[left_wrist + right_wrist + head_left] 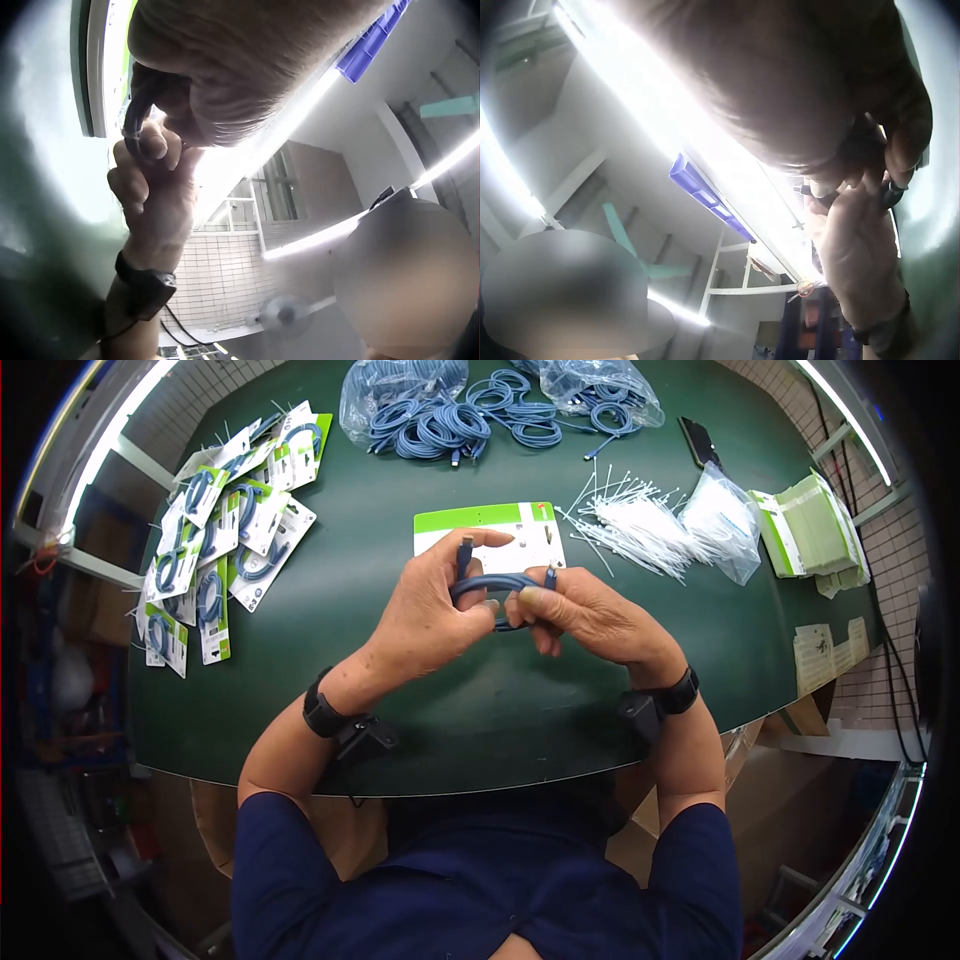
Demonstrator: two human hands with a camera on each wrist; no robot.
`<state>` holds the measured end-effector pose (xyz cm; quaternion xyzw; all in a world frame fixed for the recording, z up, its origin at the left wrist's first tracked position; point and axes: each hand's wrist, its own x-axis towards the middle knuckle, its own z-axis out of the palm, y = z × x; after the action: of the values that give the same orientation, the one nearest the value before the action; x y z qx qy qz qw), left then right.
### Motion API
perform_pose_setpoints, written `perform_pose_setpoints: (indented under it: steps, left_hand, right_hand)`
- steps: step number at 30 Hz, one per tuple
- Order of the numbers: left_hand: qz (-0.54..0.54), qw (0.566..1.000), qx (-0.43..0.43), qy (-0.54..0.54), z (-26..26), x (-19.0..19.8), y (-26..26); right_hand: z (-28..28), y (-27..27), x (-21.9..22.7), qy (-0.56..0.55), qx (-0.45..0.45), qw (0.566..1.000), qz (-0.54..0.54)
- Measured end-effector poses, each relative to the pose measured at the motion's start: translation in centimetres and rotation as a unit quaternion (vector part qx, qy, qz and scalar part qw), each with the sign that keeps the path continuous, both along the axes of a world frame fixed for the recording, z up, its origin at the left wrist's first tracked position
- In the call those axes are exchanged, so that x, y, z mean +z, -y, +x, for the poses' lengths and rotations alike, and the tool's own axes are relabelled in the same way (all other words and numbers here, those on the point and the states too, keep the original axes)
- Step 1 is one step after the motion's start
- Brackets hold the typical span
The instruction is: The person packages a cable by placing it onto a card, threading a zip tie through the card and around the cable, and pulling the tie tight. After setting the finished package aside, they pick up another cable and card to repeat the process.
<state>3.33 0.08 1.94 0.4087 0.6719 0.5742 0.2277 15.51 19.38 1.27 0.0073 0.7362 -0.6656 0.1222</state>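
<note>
Between both hands is a coiled blue-grey cable (495, 582), held up over the table in the head view. My left hand (425, 600) grips the coil's left side between thumb and fingers, and a cable plug (465, 550) stands up beside its index finger. At the coil's right side, my right hand (600, 618) pinches the cable with thumb and fingers near another dark cable end (550, 575). Part of the coil (135, 120) shows in the left wrist view; the hands hide the rest. Just beyond the hands lies a green-and-white backing card (435, 522).
Carded cables (208, 595) lie piled at the left. Loose coils (435, 432) and plastic bags (400, 380) sit at the back. To the right are white zip ties (640, 520), a phone (698, 440) and a stack of cards (815, 530).
</note>
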Motion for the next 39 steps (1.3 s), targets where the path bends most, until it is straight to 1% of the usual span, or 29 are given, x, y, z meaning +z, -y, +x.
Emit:
perform_pose_setpoints:
  steps: [1, 2, 3, 4, 5, 6, 8, 11, 13, 15, 16, 17, 18, 19, 20, 21, 22, 23, 24, 25, 27, 29, 31, 33, 35, 36, 37, 38, 39]
  left_hand:
    - [-0.028, 0.998, 0.004, -0.048, -0.1, -0.4, 0.1]
    - [-0.054, 0.994, 0.008, -0.094, -0.1, -0.7, 0.1]
    - [-0.056, 0.994, 0.007, -0.094, -0.2, -1.2, 0.2]
    - [-0.055, 0.991, 0.005, -0.119, -0.3, -1.8, 0.2]
    - [-0.055, 0.988, 0.002, -0.145, -0.5, -2.3, 0.2]
    - [-0.054, 0.984, -0.001, -0.17, -0.5, -2.7, 0.2]
    - [-0.056, 0.984, -0.013, -0.17, -0.5, -3.0, 0.0]
    - [-0.058, 0.984, -0.033, -0.167, -0.2, -3.4, -0.3]
    - [-0.038, 0.989, -0.036, -0.139, -0.1, -3.2, -0.5]
    - [-0.024, 0.991, -0.034, -0.128, -0.2, -2.5, -0.5]
    - [-0.058, 0.991, -0.016, -0.117, -0.1, -1.9, -0.3]
    - [-0.091, 0.99, 0.003, -0.106, 0.0, -0.8, -0.1]
    - [-0.124, 0.988, 0.023, -0.094, 0.0, -0.3, 0.1]
    - [-0.121, 0.988, 0.029, -0.095, -0.1, -0.3, 0.0]
    - [-0.018, 0.979, 0.094, -0.181, -0.1, -0.3, -0.5]
    - [0.086, 0.947, 0.157, -0.265, -0.2, -0.3, -0.9]
    - [0.187, 0.894, 0.217, -0.344, -0.3, -0.2, -1.1]
    - [0.19, 0.891, 0.223, -0.347, -0.4, 0.1, -0.8]
    - [0.191, 0.854, 0.202, -0.439, -0.4, 0.6, -0.2]
    - [0.184, 0.808, 0.182, -0.529, -0.4, 0.9, 0.7]
    - [0.152, 0.86, 0.04, -0.485, 1.0, 0.2, 0.9]
    - [0.096, 0.93, 0.009, -0.356, 3.2, -0.1, 0.5]
    - [0.134, 0.927, 0.044, -0.347, 3.8, -2.3, -1.0]
    - [0.144, 0.903, 0.065, -0.399, 4.1, -3.3, -1.6]
    - [0.151, 0.932, 0.047, -0.326, 4.0, -3.4, -1.4]
    - [0.139, 0.93, 0.073, -0.331, 3.8, -3.4, -1.4]
    - [0.135, 0.921, 0.057, -0.362, 3.5, -3.4, -1.2]
    - [0.132, 0.909, 0.038, -0.393, 3.1, -3.4, -1.2]
    - [0.122, 0.908, 0.057, -0.397, 2.9, -3.5, -1.1]
  right_hand:
    - [0.1, 0.3, 0.1, -0.001, -0.002, 1.0, -0.004]
    - [0.2, 0.8, 0.2, -0.013, 0.0, 0.999, 0.037]
    - [0.2, 1.2, 0.2, -0.025, 0.003, 0.997, 0.079]
    - [0.3, 1.3, 0.2, -0.036, 0.007, 0.992, 0.121]
    - [0.3, 1.2, 0.0, -0.035, 0.005, 0.992, 0.119]
    - [0.3, 0.8, -0.5, -0.059, 0.018, 0.987, 0.151]
    - [0.0, 0.4, -0.8, -0.108, 0.043, 0.969, 0.216]
    - [0.1, 0.2, -0.6, -0.099, 0.039, 0.973, 0.204]
    - [0.2, 0.2, -0.4, -0.097, 0.036, 0.974, 0.2]
    - [0.3, 0.4, -0.4, -0.099, 0.019, 0.982, 0.158]
    - [0.3, 0.5, -0.2, -0.099, 0.013, 0.985, 0.139]
    - [0.2, 0.5, 0.1, -0.102, 0.017, 0.984, 0.144]
    - [0.3, 0.5, 0.4, -0.071, -0.008, 0.989, 0.131]
    - [0.4, 0.6, 0.7, -0.039, -0.034, 0.992, 0.118]
    - [0.5, 0.6, 0.9, -0.006, -0.06, 0.993, 0.104]
    - [0.5, 0.6, 1.0, -0.009, -0.056, 0.993, 0.107]
    - [0.4, 0.5, 0.9, -0.014, -0.083, 0.993, 0.084]
    - [0.4, 0.3, 0.9, -0.02, -0.11, 0.992, 0.06]
    - [0.3, 0.2, 1.0, -0.027, -0.132, 0.99, 0.036]
    - [0.2, 0.1, 1.1, -0.032, -0.119, 0.992, 0.039]
    - [0.4, 0.1, 0.9, -0.066, -0.151, 0.986, 0.013]
    - [0.6, 0.9, 1.3, -0.073, -0.183, 0.98, -0.014]
    - [0.8, 2.5, 1.9, -0.086, -0.227, 0.97, 0.018]
    - [1.2, 2.0, 0.0, -0.129, -0.206, 0.969, 0.038]
    - [1.4, 2.9, -2.2, -0.161, -0.304, 0.935, 0.081]
    - [1.7, 2.2, -2.6, -0.172, -0.273, 0.941, 0.105]
    - [1.6, 1.0, -2.9, -0.183, -0.245, 0.943, 0.13]
    - [1.4, -0.5, -3.3, -0.149, -0.211, 0.963, 0.075]
    - [1.1, -1.4, -3.5, -0.11, -0.178, 0.978, 0.023]
